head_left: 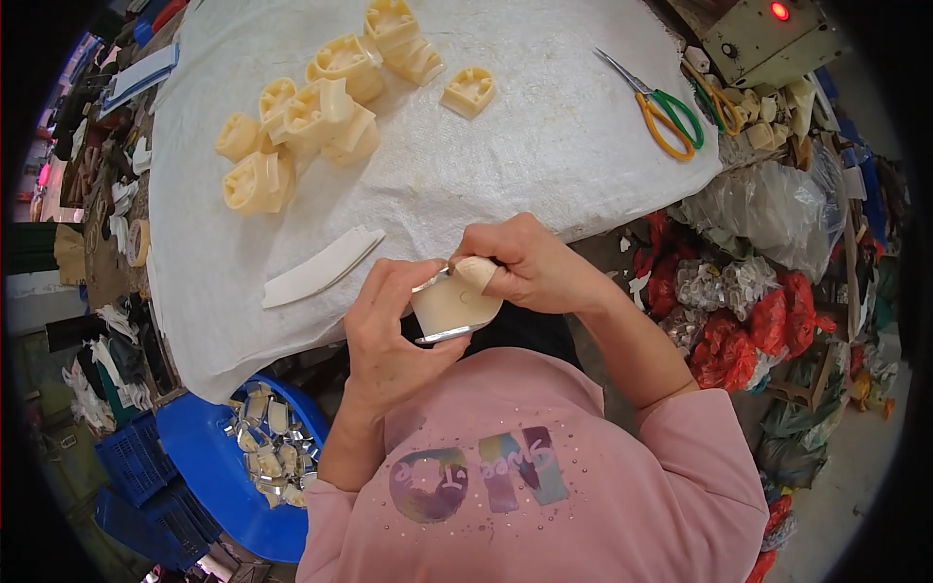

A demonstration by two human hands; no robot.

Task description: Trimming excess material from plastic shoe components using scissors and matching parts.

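While aloft, cream piece [445,307] between hands [381,316] [533,258].

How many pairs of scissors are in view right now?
2. Green-and-orange scissors lie on the white-covered table, near its right edge. A second, orange-handled pair, partly hidden, sits just right of them. Others may be out of sight.

The white-covered surface [525,165] offers open room through its middle and right, up to the scissors [645,92] near its right edge. Cream molded parts [326,112] crowd the upper left, blocking passage; a single cream molding [469,93] sits just right of them. A curved white strip [321,269] lies beyond the left grip [384,316]. The silver-edged cream piece [449,309] and right grip [520,257] obstruct the near edge.
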